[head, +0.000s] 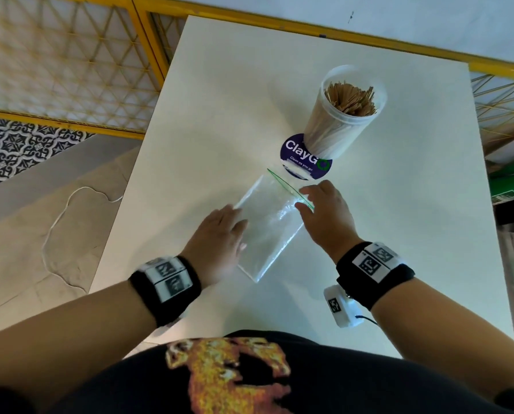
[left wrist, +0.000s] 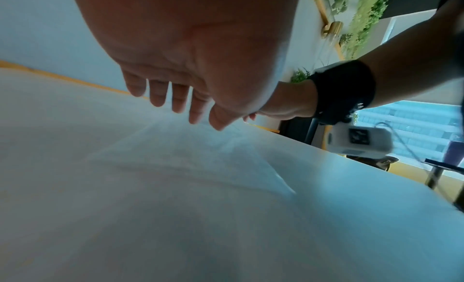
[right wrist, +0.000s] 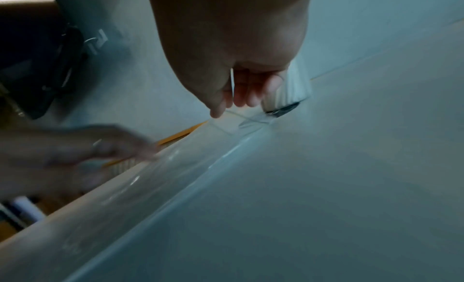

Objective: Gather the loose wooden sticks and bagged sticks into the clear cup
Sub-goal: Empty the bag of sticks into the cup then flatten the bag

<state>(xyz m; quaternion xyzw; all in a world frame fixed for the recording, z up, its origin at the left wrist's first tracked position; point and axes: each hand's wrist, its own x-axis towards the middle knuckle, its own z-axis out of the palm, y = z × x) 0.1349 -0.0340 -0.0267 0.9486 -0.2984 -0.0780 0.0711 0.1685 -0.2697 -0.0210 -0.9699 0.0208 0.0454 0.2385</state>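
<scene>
Partly blurred — left hand (right wrist: 83, 153), bag (head: 269, 225)

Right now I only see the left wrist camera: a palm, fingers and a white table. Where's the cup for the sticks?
Observer: The clear cup stands upright on the table, beyond both hands, packed with wooden sticks.
Operator: Are there sticks in the bag?
Observer: From the head view, the zip bag lies flat between the hands and looks empty.
Operator: What are the hands doing?
Observer: The right hand has its fingers at the bag's green zip end, nearest the cup. The left hand is at the bag's left edge. I can't tell whether either one grips it.
</scene>
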